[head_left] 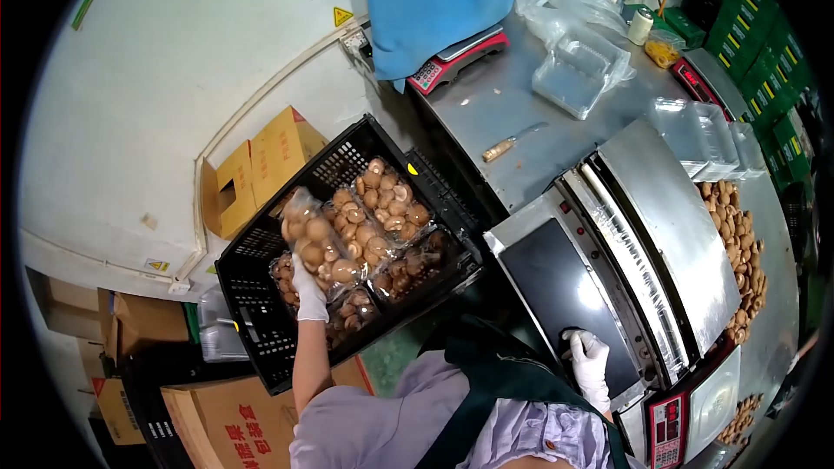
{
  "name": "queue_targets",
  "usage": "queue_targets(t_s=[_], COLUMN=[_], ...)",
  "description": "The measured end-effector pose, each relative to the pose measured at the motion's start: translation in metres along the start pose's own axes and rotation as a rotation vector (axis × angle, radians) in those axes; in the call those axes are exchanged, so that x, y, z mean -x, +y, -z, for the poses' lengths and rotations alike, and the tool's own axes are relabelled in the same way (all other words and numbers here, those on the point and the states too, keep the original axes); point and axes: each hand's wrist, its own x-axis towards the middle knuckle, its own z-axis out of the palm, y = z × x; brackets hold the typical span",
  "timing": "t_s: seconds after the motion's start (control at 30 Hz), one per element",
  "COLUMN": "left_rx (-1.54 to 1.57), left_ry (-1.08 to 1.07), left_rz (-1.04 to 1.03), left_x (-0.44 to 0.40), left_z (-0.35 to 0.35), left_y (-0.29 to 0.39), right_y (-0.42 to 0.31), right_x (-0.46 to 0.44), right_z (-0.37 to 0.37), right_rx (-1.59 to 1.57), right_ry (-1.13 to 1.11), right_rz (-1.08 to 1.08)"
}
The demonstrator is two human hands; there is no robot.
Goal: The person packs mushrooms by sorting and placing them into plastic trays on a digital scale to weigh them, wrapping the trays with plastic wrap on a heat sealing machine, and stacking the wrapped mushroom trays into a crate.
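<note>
My left hand (309,290), in a white glove, grips the near end of a film-wrapped tray of mushrooms (314,239). That tray is tilted over other wrapped mushroom trays (391,200) inside a black plastic crate (365,141). My left fingers are partly hidden by the wrapped tray. My right hand (589,360), gloved too, is at the dark flat plate (556,274) of a metal film-wrapping machine (665,234). Its fingers are curled in, and I see nothing held in them.
A knife (508,146) lies on the steel table (460,122) beyond the machine. Clear empty trays (695,135) and loose mushrooms (734,252) are on the right. Red scales (456,59) stand at the back and near right (667,430). Cardboard boxes (261,169) flank the crate.
</note>
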Motion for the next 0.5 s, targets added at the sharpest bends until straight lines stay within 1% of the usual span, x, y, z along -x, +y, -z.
queue_targets(t_s=[0.03,0.07,0.17,0.2,0.23,0.3,0.33,0.37,0.4,0.43,0.47,0.5], left_rx=[0.087,0.031,-0.06,-0.226,-0.229,-0.762,-1.017,-1.092,-1.488,-1.447,-1.633,-0.873], left_ry=[0.113,0.257,0.238,0.299,0.312,0.564,0.683,0.786,0.258,0.179,0.046,-0.237], left_rz=[0.014,-0.022,-0.042,-0.073,-0.059,-0.095,-0.09,0.074,-0.406,-0.497,-0.306,-0.192], left_x=[-0.014,-0.025,-0.044,-0.062,-0.051,-0.103,-0.114,-0.022,-0.018,-0.046,0.021,-0.11], left_z=[0.016,0.031,0.049,0.061,0.047,0.069,0.071,0.005,0.037,0.061,0.013,0.087], left_y=[-0.002,-0.001,-0.009,-0.017,-0.02,-0.055,-0.065,-0.026,-0.029,-0.04,-0.015,-0.047], right_y=[-0.001,0.0,0.004,0.004,0.005,0.009,0.004,-0.003,0.002,0.01,-0.019,-0.01], right_x=[0.001,0.001,0.001,0.002,0.002,0.002,0.003,0.004,0.005,0.003,0.007,0.004], right_z=[0.0,-0.001,-0.003,-0.004,-0.005,-0.006,-0.007,-0.008,-0.007,-0.007,-0.008,-0.008], right_rx=[-0.005,-0.01,-0.018,-0.002,0.003,-0.018,0.016,0.052,0.126,0.149,0.115,0.264], right_ry=[0.01,0.022,0.047,0.059,0.063,0.097,0.087,0.098,0.098,0.115,0.096,0.147], right_rz=[-0.006,-0.012,-0.006,-0.014,-0.013,-0.026,-0.004,0.02,0.04,0.137,-0.074,0.178])
